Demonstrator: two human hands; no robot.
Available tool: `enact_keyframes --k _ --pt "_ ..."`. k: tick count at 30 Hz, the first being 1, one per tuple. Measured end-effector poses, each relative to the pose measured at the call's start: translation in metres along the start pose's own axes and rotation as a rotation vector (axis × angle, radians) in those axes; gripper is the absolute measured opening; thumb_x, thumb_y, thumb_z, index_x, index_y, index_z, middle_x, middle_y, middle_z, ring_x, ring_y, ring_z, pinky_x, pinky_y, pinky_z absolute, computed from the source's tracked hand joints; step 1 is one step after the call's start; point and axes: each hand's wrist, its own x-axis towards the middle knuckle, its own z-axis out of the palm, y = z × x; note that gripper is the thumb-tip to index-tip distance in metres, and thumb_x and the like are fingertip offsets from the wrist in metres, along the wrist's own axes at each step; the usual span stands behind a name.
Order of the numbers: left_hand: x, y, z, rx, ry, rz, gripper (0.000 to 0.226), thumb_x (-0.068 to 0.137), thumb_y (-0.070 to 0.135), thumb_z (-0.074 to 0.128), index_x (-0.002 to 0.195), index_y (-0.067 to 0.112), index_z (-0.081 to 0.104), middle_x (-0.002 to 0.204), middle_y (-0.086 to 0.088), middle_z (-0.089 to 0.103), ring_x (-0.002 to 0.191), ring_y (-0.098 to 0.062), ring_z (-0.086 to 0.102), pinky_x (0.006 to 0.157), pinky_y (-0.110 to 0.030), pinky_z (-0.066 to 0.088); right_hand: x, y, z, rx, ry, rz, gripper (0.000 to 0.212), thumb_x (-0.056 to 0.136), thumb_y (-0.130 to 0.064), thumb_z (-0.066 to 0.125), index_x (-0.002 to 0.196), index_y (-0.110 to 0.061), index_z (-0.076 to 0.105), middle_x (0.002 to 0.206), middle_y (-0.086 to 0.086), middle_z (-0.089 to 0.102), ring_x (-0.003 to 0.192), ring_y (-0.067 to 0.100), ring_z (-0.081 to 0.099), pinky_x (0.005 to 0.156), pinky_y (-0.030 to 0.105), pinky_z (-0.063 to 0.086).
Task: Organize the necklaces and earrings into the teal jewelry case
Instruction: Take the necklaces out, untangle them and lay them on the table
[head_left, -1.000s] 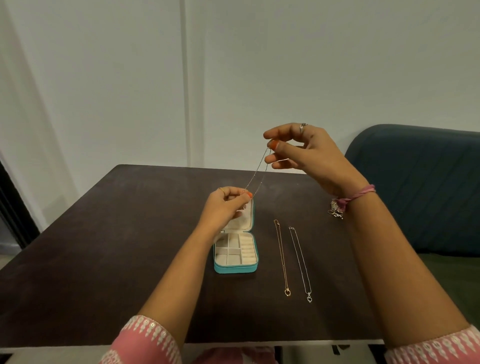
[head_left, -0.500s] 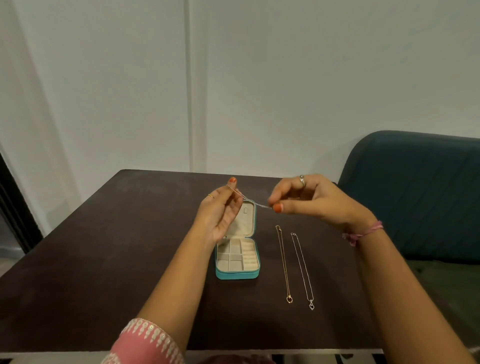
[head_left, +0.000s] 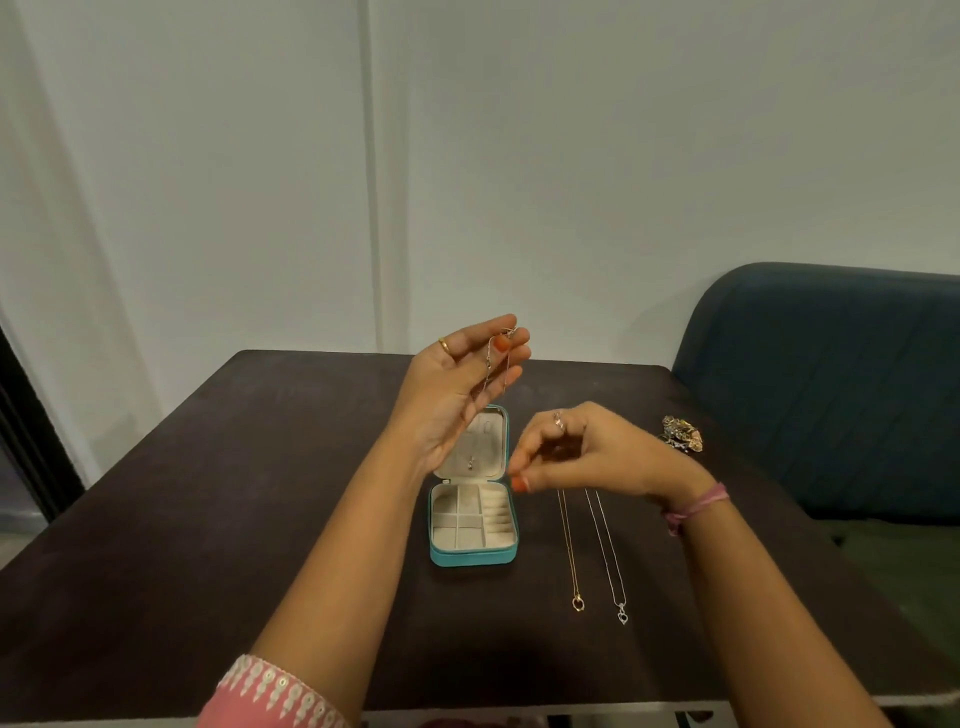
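Dark bench (head_left: 208, 519), wide, against a pale wall; blue sofa (head_left: 831, 389) at its right edge. Teal case (head_left: 471, 557) near centre, lid stood open, pale divided tray facing up, something small hanging inside the lid.

Left hand (head_left: 457, 395) raised above the case, palm up, thumb and fingertips pinching the top of a thin chain (head_left: 489, 366) that hangs in a loop toward the lid. Right hand (head_left: 587, 454) low beside the case, fingers curled, thumb and forefinger pressed together; whether the chain's lower end sits in that grip, cannot tell.

Gold necklace (head_left: 569, 551) and silver necklace (head_left: 605, 551) laid straight and parallel just right of the case. Small heap of jewellery (head_left: 681, 434) near the sofa edge.

Risks, judged: hanging loop likely to twist or knot if lowered slack; right wrist close above the laid necklaces, could drag them; lid could tip shut if bumped.
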Motion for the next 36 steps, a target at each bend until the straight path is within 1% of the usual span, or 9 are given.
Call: enact_keyframes --k 4,7,12,17,21,24,29,32,36 --pt "-0.003 0.0 0.008 0.045 -0.047 0.022 0.022 0.093 0.004 0.052 0.106 0.013 0.067 0.102 -0.005 0.074 0.099 -0.016 0.069 0.088 -0.026 0.055 0.006 -0.012 -0.007 0.208 0.468 -0.097 0.025 0.075 -0.025 0.071 0.094 -0.009 0.068 0.088 0.008 0.071 0.082 0.017 0.066 0.079 0.026 0.055" --pt "-0.004 -0.001 0.013 0.026 -0.058 0.045 0.022 0.093 0.005 0.052 0.106 0.014 0.067 0.102 -0.003 0.074 0.1 -0.014 0.068 0.088 -0.025 0.055 0.014 -0.018 -0.006 0.314 0.58 -0.089 0.037 0.073 -0.025 0.072 0.102 -0.004 0.066 0.094 0.01 0.071 0.089 0.021 0.068 0.081 0.03 0.057" --pt "-0.007 -0.003 0.018 0.009 -0.065 0.061 0.02 0.091 0.011 0.055 0.104 0.019 0.069 0.114 0.001 0.07 0.11 -0.016 0.064 0.099 -0.037 0.047 0.02 -0.023 0.004 0.46 0.647 -0.083 0.022 0.081 -0.005 0.07 0.102 -0.009 0.064 0.09 0.008 0.07 0.084 0.014 0.067 0.076 0.024 0.057" --pt "-0.01 -0.001 0.017 -0.084 -0.097 0.014 0.024 0.081 0.016 0.06 0.101 0.02 0.072 0.119 -0.001 0.068 0.117 -0.019 0.06 0.104 -0.041 0.044 0.015 -0.027 0.007 0.505 0.617 -0.082 0.023 0.084 -0.002 0.065 0.106 -0.008 0.065 0.092 0.01 0.071 0.086 0.015 0.068 0.081 0.027 0.056" --pt "-0.01 0.001 0.011 -0.013 -0.05 0.025 0.024 0.082 0.015 0.061 0.099 0.024 0.075 0.096 0.006 0.071 0.094 -0.011 0.065 0.086 -0.028 0.055 0.01 -0.03 0.002 0.372 0.602 -0.033 0.017 0.09 -0.005 0.06 0.103 -0.014 0.067 0.095 0.008 0.07 0.085 0.014 0.07 0.079 0.022 0.056" --pt "-0.01 0.0 0.006 0.047 -0.016 0.044 0.026 0.09 0.008 0.056 0.106 0.023 0.072 0.081 0.009 0.066 0.075 -0.006 0.058 0.076 -0.022 0.053 0.008 -0.033 -0.003 0.284 0.589 0.004 0.014 0.091 -0.004 0.058 0.101 -0.01 0.066 0.092 0.007 0.069 0.079 0.009 0.071 0.076 0.017 0.055" --pt "-0.013 0.004 0.006 -0.008 -0.06 -0.002 0.024 0.093 0.001 0.051 0.107 0.01 0.068 0.084 0.0 0.068 0.075 -0.009 0.066 0.075 -0.023 0.057 0.006 -0.033 -0.004 0.402 0.607 0.037 0.015 0.093 -0.004 0.055 0.104 -0.004 0.064 0.094 0.015 0.067 0.08 0.015 0.069 0.086 0.027 0.056" --pt "-0.017 0.006 0.007 -0.091 -0.061 -0.083 0.028 0.092 -0.007 0.042 0.099 0.001 0.068 0.083 -0.009 0.069 0.071 -0.014 0.068 0.067 -0.025 0.058 0.002 -0.037 -0.003 0.518 0.625 0.029 0.015 0.093 -0.005 0.053 0.104 -0.004 0.065 0.092 0.018 0.064 0.076 0.014 0.068 0.082 0.028 0.057" --pt "-0.022 0.01 0.011 -0.107 -0.071 -0.177 0.022 0.089 0.006 0.045 0.092 -0.001 0.066 0.077 -0.01 0.065 0.059 -0.011 0.06 0.055 -0.021 0.055 -0.001 -0.041 -0.003 0.486 0.604 -0.004 0.016 0.093 -0.004 0.053 0.102 -0.007 0.065 0.09 0.012 0.066 0.076 0.013 0.068 0.078 0.026 0.058"
